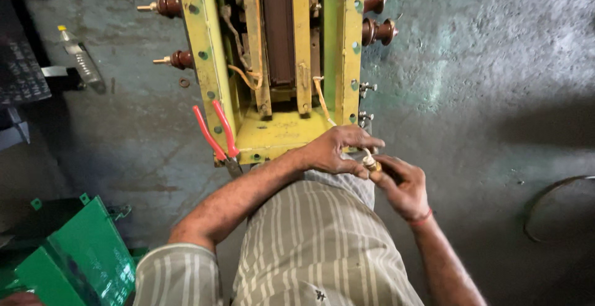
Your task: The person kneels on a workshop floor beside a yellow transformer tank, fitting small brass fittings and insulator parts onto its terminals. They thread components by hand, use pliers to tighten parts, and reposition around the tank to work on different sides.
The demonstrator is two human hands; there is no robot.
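While meeting, hands [372, 170] pinch wire end [370, 161]

The metal frame [273, 64] wears chipped yellow and green paint, dull and scuffed, and the brown insulators [378, 30] on its sides shine like glazed ceramic. Against the frame's left edge, the pliers [217, 134] have glossy red plastic grips, and the floor [483, 83] around the frame is rough, stained, matt concrete. Below the frame, the small fitting [370, 163] between the hands looks like pale ceramic with a brassy metal end.
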